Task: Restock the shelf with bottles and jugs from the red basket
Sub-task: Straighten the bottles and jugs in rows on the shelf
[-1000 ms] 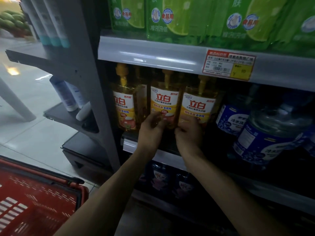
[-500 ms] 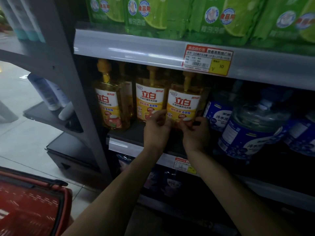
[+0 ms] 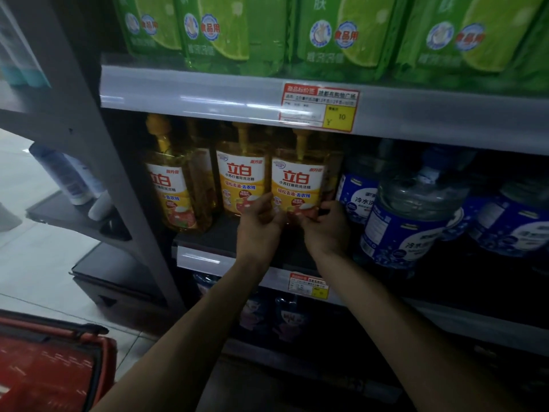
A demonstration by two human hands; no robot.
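Pale glossy tile floor [image 3: 32, 263] at left; dim store light

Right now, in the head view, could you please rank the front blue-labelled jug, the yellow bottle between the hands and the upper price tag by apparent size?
Largest: front blue-labelled jug, though it stands nearer the camera.
Then: yellow bottle.
Smallest: upper price tag.

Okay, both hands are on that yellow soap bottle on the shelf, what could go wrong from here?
The left hand and right hand hold the rightmost yellow bottle only near its base. It is tall with a pump top, so it may tip forward off the shelf.
It stands close between the middle yellow bottle and a blue-labelled jug, so a sideways push could knock either.
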